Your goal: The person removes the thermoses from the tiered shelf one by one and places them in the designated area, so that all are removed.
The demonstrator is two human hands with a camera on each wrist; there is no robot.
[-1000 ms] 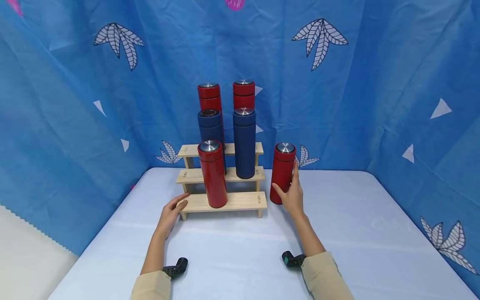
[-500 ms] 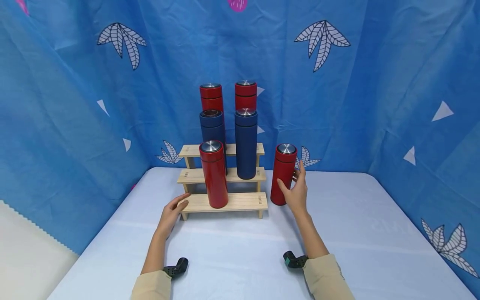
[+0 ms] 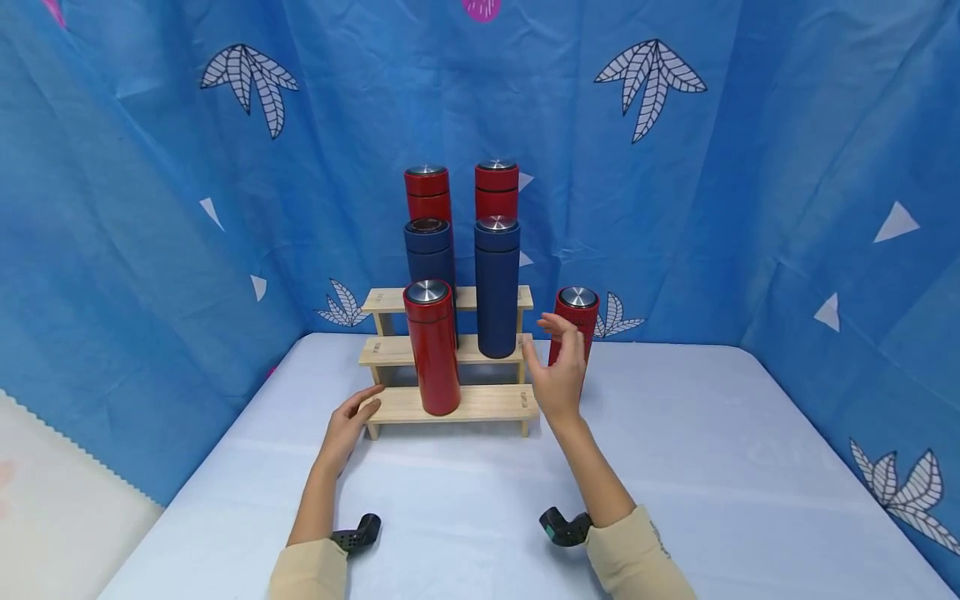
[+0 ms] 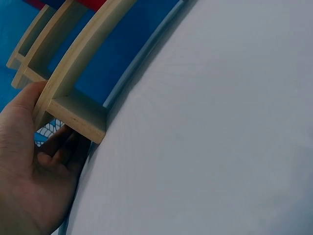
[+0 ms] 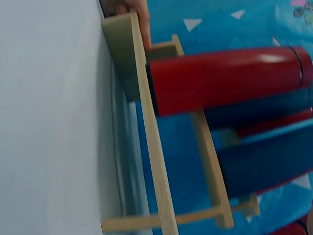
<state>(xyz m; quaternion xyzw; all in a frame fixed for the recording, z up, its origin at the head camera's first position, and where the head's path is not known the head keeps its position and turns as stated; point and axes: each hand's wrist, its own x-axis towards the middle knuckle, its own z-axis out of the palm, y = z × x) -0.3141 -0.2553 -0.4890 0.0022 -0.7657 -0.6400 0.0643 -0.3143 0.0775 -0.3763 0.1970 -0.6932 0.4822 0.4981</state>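
Note:
A three-step wooden display stand (image 3: pixel 487 404) stands on the table. My left hand (image 3: pixel 343 429) holds the left end of its lowest step, thumb on top and fingers curled underneath in the left wrist view. On that step stands a red thermos bottle (image 3: pixel 432 350). Two blue thermos bottles (image 3: pixel 497 292) are on the middle step, and two red thermos bottles (image 3: pixel 497 190) rise behind them, partly hidden. My right hand (image 3: pixel 561 375), fingers loosely bent and holding nothing, hovers by the stand's right end. Behind it another red thermos bottle (image 3: pixel 577 312) stands on the table, partly covered.
The white-covered table (image 3: pixel 675 467) reaches back to a blue patterned curtain (image 3: pixel 675 208), which also hangs on both sides. A black wrist camera (image 3: pixel 566 527) is strapped to the right forearm, and another wrist camera (image 3: pixel 358 533) to the left.
My right hand has let go of the red thermos bottle on the table and moved left, in front of it. My left hand has stayed on the stand.

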